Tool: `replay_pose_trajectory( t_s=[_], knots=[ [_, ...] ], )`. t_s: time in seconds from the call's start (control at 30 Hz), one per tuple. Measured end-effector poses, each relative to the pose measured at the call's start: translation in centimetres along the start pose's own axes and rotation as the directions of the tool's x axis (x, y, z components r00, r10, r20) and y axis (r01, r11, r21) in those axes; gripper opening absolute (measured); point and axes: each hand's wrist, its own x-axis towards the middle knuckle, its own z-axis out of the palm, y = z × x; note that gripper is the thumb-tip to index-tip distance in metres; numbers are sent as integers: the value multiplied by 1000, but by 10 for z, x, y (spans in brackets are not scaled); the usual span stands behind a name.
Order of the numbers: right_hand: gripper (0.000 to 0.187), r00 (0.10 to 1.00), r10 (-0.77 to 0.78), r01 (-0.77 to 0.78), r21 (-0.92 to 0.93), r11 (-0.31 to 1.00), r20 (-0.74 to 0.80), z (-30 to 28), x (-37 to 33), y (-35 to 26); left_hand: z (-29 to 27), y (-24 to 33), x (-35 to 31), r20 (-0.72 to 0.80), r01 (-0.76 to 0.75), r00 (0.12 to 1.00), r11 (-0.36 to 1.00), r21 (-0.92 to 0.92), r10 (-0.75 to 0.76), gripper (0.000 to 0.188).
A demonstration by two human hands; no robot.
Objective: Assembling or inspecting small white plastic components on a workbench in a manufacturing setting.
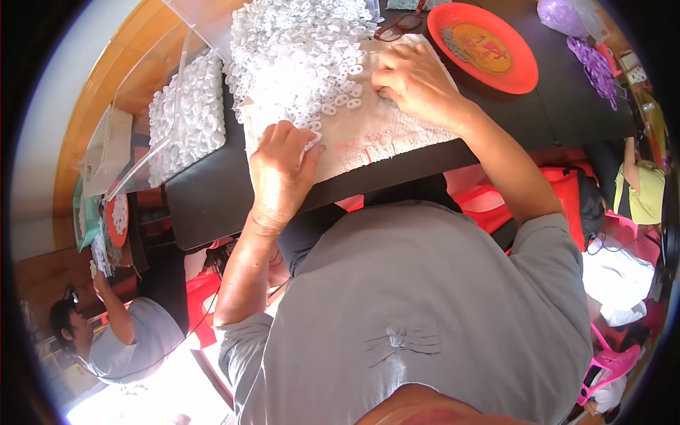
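A big heap of small white oval plastic pieces with holes (297, 57) spreads over the far left of a beige cloth (418, 131) on the dark table. At the heap's near edge, my left hand (280, 166) is closed, with a white plastic piece (310, 144) between thumb and fingers. My right hand (418, 78) rests on the cloth right of the heap, fingers curled down and closed; whatever lies under its fingertips is hidden. Beyond that hand is a red oval plate (520, 71) holding small grey bits (460, 46).
A clear-walled box at left holds more white pieces (188, 113). Dark-red-framed glasses (400, 30) lie behind my right hand. Purple strands (593, 71) and a purple bag (563, 15) are at far right. A co-worker in grey (138, 340) is at lower left; another person's yellow-green clothing (648, 191) shows at right.
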Motion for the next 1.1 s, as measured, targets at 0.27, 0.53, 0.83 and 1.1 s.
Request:
replay_pose_trajectory(
  t_s=[0.27, 0.53, 0.83, 1.1],
  knots=[
    [8, 987, 66, -20, 290, 957, -149, -13, 6, -10, 14, 8, 36, -30, 11, 999, 975, -223, -18, 10],
    [8, 979, 205, -134, 783, 607, 9, -42, 34, -33, 8, 21, 74, 515, 570, 749, 9, -822, -417, 15],
    [11, 993, 109, -17, 899, 437, -34, -29, 66, -44, -16, -7, 59, 498, 510, 774, -81, -856, -390, 16],
    [7, 978, 206, -100, 910, 402, 16, -13, 58, -58, -9, -9, 48, 447, 464, 734, -103, -880, -512, 15]
  ],
)
